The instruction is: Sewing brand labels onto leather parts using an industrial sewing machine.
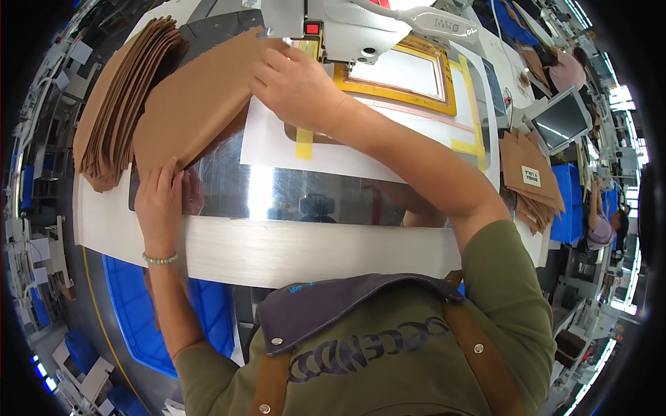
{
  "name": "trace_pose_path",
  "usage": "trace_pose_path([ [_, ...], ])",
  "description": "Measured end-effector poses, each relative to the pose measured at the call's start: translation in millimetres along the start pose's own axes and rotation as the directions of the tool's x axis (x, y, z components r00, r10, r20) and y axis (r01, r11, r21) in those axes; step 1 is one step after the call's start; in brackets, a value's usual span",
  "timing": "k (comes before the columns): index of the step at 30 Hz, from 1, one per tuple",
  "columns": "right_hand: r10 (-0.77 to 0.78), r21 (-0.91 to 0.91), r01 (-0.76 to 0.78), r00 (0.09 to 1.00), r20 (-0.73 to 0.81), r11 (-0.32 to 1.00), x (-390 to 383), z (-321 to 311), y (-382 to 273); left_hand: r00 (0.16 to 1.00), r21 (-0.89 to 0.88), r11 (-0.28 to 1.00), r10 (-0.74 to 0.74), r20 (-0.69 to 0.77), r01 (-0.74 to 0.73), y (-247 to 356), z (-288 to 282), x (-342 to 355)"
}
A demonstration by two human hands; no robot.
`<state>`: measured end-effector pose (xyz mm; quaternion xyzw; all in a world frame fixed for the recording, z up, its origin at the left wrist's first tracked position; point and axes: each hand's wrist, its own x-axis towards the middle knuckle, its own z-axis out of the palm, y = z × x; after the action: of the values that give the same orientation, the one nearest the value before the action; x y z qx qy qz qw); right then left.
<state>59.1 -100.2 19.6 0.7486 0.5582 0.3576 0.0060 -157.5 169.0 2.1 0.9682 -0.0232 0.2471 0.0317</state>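
Together, two hands press one brown sheet

monitor | blue bins | tan stack far left

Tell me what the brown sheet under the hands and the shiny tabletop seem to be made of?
The brown sheet looks like matte leather or stiff leather-like board: flat, dull tan, cleanly cut edges; I cannot tell which. The left hand presses its corner, the right hand its far end. The tabletop plate looks like polished metal, since it mirrors the room.
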Motion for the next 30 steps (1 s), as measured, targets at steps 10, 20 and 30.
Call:
trace_pose_path([
  [10, -0.022, 0.229, -0.017, 0.985, 0.169, 0.973, -25.5, -4.2, -10.4, 0.999, 0.012, 1.0, -0.004, 0.044, 0.004, -8.5, 5.6, 5.0],
  [20, 0.04, 0.123, -0.062, 0.984, 0.173, 0.99, -27.6, -10.2, -3.7, 0.999, 0.126, 0.992, -0.001, 0.035, -0.004, -36.7, 3.4, -11.6],
  [30, 0.053, 0.151, -0.058, 0.998, 0.035, 0.987, -76.1, -33.8, 12.0, 0.99, 0.033, 0.991, 0.127, 0.063, -0.13, -37.2, -2.9, 11.7],
])
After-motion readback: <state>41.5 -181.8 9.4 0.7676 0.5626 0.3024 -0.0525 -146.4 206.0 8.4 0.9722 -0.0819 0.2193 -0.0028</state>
